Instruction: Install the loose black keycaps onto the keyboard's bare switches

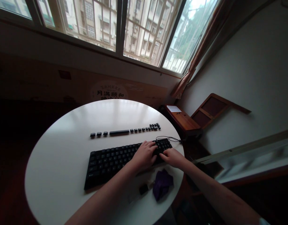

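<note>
A black keyboard lies at a slant on the white round table. My left hand rests over its right-hand part, fingers spread on the keys and the thumb near the front edge. Close beside it, my right hand is closed at the keyboard's right end, fingers curled together; whatever is in them is hidden. Beyond the keyboard, loose black keycaps stand in a row, among them a long spacebar and a small cluster of keycaps at the right end.
On the white table, a crumpled purple cloth and a small dark object lie near my forearms. A thin black cable loops by the right edge. A wooden cabinet and a tilted chair stand beyond.
</note>
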`<state>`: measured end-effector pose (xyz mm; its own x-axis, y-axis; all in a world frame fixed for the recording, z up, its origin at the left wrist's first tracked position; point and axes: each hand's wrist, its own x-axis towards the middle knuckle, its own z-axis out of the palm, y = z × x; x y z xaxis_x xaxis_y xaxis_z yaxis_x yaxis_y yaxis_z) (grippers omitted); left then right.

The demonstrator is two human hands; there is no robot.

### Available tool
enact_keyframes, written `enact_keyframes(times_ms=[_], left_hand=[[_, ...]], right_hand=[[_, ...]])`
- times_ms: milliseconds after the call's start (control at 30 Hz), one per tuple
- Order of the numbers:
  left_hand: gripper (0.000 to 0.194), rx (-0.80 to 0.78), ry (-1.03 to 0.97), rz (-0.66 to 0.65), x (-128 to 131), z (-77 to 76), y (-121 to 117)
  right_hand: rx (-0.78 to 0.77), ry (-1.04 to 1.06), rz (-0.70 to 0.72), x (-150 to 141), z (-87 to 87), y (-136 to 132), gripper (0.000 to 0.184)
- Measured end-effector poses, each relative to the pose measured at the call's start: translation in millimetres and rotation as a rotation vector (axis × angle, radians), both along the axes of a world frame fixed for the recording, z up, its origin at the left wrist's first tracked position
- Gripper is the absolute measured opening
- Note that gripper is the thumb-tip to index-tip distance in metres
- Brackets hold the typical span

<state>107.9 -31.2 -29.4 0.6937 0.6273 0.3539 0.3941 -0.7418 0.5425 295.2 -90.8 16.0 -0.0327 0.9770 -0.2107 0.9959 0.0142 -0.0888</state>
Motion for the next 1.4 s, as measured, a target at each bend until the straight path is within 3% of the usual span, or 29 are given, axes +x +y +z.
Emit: enact_keyframes(times_ms=[267, 667, 867, 1000, 1133, 1233, 1400], left_hand=[[0.046, -0.155, -0.17, 0.082, -0.6, 5.3, 10.3], [0.047, -0.208, -0.208, 0.091, -0.1, 4.4, 10.2], [0.046, -0.19, -0.177, 0.092, -0.9, 6.0, 9.2], [0.041, -0.106, -0.11, 0.02, -2.1, 8.8, 4.0], [0.039, 0.054, 0.064, -0.053, -2.1, 7.0, -1.1], [0.038, 0.094, 0.129, -0.086, -1.2, 3.3, -2.1], [0.04, 0.122, 0.152, -0.087, -0.2, 1.0, -1.9]], right_hand=[[-0.02, -0.066, -0.014, -11.0, -0.7, 5.1, 0.041], [-0.193, -0.16, -0.013, -16.9, 2.9, 26.5, 0.042], [-0.304, -0.049, 0.068, 7.5, 9.9, 31.0, 0.051], [-0.182, 0.082, 0.011, 39.5, 24.4, 34.4, 0.052], [0.091, 0.032, 0.005, 60.8, 45.6, 63.3, 0.032], [0.21, -0.028, 0.031, 59.1, 55.6, 99.6, 0.024], [0.24, -0.079, 0.144, 36.3, 47.2, 163.1, 0.025]])
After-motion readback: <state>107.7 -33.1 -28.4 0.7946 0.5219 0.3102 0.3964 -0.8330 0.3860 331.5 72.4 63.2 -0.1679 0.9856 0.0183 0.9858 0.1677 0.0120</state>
